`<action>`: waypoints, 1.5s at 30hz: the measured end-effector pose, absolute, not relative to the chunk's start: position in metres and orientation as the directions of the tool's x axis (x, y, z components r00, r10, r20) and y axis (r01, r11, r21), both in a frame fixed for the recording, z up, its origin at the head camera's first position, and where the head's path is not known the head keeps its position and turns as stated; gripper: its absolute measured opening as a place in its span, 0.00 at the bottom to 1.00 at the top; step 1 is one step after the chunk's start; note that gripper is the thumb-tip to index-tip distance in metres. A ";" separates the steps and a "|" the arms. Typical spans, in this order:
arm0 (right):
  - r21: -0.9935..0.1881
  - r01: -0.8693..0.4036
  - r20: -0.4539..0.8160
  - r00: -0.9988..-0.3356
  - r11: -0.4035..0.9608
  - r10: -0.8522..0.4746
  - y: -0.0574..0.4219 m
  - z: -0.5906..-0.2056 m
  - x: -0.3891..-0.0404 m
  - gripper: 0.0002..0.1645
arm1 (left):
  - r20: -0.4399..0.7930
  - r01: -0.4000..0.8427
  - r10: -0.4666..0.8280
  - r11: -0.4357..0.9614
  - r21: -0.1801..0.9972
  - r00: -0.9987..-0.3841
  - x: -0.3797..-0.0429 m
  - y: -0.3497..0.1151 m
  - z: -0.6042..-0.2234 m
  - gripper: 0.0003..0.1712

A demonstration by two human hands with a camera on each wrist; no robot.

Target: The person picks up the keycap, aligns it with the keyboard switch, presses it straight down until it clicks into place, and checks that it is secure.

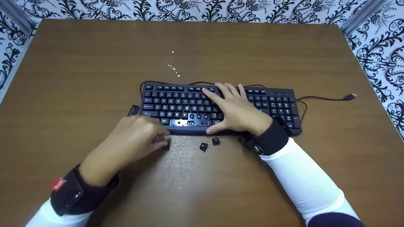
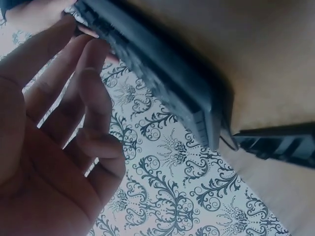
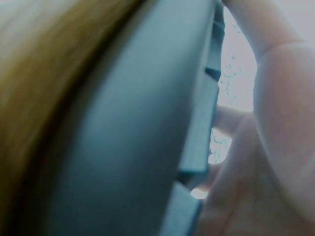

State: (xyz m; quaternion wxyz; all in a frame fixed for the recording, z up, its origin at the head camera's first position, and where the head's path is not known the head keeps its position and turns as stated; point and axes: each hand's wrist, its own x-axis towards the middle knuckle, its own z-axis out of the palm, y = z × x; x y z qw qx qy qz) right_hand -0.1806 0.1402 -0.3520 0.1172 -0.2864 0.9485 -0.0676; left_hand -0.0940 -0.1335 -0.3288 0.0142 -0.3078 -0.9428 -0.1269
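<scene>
A black keyboard lies in the middle of the table. Several keycaps are off near its front middle, baring round sockets and a shiny strip where the space bar sits. At the front left edge, my left hand bends its thumb and fingers together at a small black keycap, which they partly cover. My right hand rests spread over the keys right of the middle, thumb at the front edge. Two loose keycaps, one and another, lie before the keyboard. A long black keycap lies beside its left end.
The keyboard's cable runs behind it and out to the right, ending in a plug. Small white bits lie on the wooden table behind the keyboard. Patterned black-and-white covering shows past the table edges.
</scene>
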 end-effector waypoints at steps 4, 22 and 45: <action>-0.195 -0.531 -0.179 -0.807 0.825 -0.562 0.140 -0.352 -0.181 0.70 | 0.074 0.576 0.575 0.789 0.213 -0.815 -0.090 -0.134 -0.334 0.07; -0.204 -0.527 -0.183 -0.807 0.825 -0.561 0.143 -0.355 -0.182 0.70 | 0.060 0.603 0.601 0.783 0.156 -0.797 -0.093 -0.125 -0.346 0.05; -0.195 -0.537 -0.174 -0.805 0.821 -0.567 0.141 -0.353 -0.181 0.70 | 0.120 0.607 0.595 0.776 0.171 -0.795 -0.107 -0.106 -0.326 0.08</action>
